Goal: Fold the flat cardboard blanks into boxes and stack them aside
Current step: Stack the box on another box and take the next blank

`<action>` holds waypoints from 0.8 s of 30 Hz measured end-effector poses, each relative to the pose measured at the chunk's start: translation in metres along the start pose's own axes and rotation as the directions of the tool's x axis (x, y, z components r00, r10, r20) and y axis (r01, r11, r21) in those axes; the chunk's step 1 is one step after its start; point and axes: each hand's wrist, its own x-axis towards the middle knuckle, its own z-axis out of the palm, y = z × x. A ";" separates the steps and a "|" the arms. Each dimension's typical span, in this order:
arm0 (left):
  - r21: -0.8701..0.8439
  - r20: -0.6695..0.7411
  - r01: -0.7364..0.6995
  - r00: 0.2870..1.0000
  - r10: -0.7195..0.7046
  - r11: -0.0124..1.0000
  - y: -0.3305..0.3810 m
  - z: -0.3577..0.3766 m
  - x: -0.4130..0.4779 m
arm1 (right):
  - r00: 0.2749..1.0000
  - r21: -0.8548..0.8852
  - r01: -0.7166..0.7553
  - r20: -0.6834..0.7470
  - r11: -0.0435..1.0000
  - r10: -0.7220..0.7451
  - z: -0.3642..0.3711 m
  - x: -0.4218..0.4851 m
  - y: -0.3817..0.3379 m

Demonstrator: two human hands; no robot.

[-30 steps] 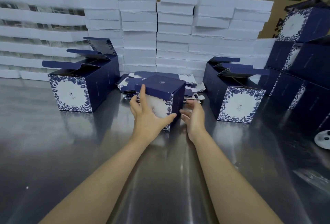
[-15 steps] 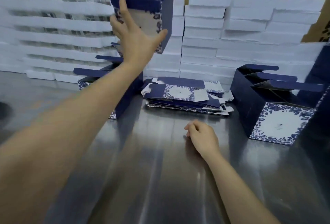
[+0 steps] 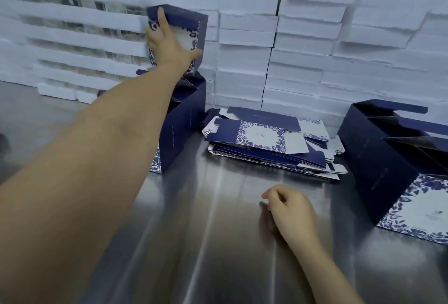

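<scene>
Brushed steel table [image 3: 194, 235], squared navy box [image 3: 184, 16]

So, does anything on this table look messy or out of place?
Only the pile of flat blanks in the middle: its sheets lie skewed and fanned, with corners poking out at the edges. Nothing looks torn or spilled.

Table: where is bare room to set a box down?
Bare: the near table in front of the pile of flat blanks, around the right hand; also the far left, beside the left open box. Crowded: the back, along the white stacks, and the right, by the other open box.
</scene>
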 end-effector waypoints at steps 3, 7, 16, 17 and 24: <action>0.078 0.071 0.040 0.996 -0.045 0.996 -0.017 0.003 0.006 | 1.000 0.013 0.006 0.001 1.000 -0.006 0.001 0.001 0.000; 0.151 0.159 0.174 0.967 -0.197 0.973 -0.032 0.012 0.008 | 1.000 0.030 0.016 0.009 0.999 -0.017 0.001 0.001 -0.001; 0.431 0.442 -0.064 0.884 -0.149 0.900 -0.030 0.010 0.000 | 0.999 0.035 -0.033 0.014 0.999 0.033 0.002 0.004 -0.002; 0.471 0.404 -0.073 0.904 -0.141 0.879 -0.024 0.005 -0.004 | 0.999 0.020 -0.035 0.013 0.999 0.035 0.003 0.005 -0.002; 0.106 0.193 -0.392 0.910 0.367 0.914 0.039 -0.039 -0.107 | 0.997 -0.048 -0.065 0.032 0.997 0.067 -0.001 0.003 -0.015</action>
